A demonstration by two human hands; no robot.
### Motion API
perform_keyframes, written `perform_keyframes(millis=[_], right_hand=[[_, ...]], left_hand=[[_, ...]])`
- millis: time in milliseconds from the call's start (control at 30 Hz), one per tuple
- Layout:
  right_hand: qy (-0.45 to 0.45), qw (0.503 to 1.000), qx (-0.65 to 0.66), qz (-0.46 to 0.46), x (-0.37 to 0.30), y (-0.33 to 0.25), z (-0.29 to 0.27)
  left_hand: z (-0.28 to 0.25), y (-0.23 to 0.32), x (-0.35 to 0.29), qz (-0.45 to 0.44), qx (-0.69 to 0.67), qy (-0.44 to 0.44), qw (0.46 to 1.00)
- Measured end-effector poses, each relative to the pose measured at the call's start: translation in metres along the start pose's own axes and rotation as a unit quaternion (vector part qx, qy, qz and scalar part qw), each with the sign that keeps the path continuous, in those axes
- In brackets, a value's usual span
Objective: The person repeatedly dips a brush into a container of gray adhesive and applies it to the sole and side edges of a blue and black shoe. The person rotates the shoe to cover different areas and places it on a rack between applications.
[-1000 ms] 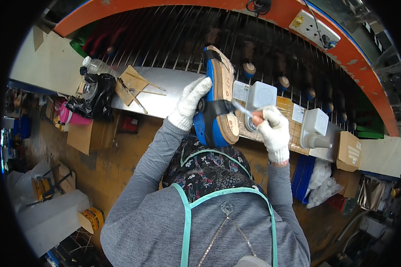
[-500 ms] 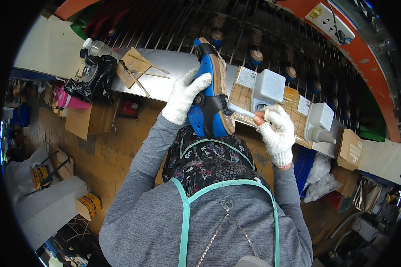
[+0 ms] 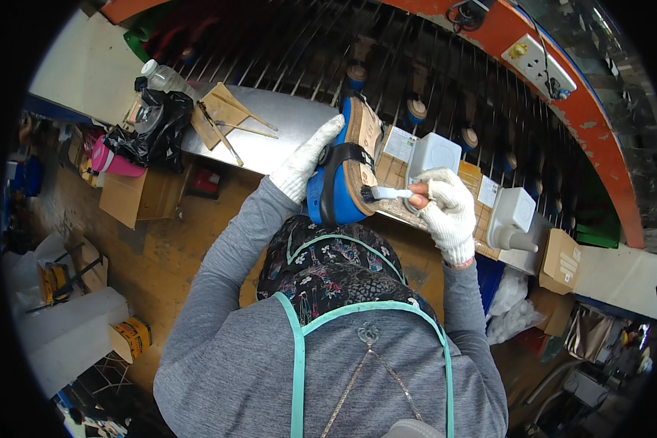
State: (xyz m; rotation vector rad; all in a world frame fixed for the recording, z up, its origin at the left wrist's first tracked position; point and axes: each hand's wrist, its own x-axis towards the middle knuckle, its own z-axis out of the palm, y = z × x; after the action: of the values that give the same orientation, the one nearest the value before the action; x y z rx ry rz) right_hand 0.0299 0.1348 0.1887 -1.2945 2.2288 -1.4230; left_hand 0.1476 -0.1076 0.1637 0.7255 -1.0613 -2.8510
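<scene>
In my gloved left hand (image 3: 303,164) is a sandal upper with dark straps (image 3: 333,175) on a blue shoe last (image 3: 352,212), its tan underside turned toward my right. The hand grips it along its left side, and most of the fingers are hidden behind it. My gloved right hand (image 3: 449,215) pinches a small brush (image 3: 392,193) by its pale handle, thumb and fingertip bare. The brush's dark bristles meet the edge of the underside at the near end. A white plastic container (image 3: 436,157) stands just beyond my right hand.
A second white container with a spout (image 3: 515,212) stands on the cardboard-covered bench at right. Several brushes lie on a cardboard piece (image 3: 223,115) at left, beside a black plastic bag (image 3: 160,131) and clear bottle (image 3: 164,77). Beyond, a rod rack (image 3: 285,55) carries several blue lasts.
The sandal has turned, showing more of its underside, and its far end has come nearer. The brush has moved slightly left, its bristles now visible at the underside's near end.
</scene>
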Motion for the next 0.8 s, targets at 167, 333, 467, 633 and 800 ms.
perform_keyframes(millis=[167,333,467,633,800], right_hand=[[-0.02,0.998,-0.008,-0.055,0.03,-0.003,0.004],[-0.067,0.99,0.006,-0.122,0.069,-0.004,0.01],[-0.129,0.976,0.008,-0.174,0.104,-0.006,0.018],[-0.224,0.96,-0.016,-0.168,0.135,-0.01,0.028],[-0.279,0.95,0.006,-0.139,0.156,-0.001,0.038]], left_hand=[[-0.002,-0.007,0.003,0.056,0.038,-0.129,0.989],[-0.014,-0.016,0.009,0.234,0.291,-0.259,0.891],[-0.03,-0.028,0.008,-0.093,-0.105,-0.431,0.891],[-0.049,-0.063,-0.007,-0.311,-0.493,-0.359,0.729],[-0.053,-0.065,-0.007,-0.342,-0.545,-0.384,0.662]])
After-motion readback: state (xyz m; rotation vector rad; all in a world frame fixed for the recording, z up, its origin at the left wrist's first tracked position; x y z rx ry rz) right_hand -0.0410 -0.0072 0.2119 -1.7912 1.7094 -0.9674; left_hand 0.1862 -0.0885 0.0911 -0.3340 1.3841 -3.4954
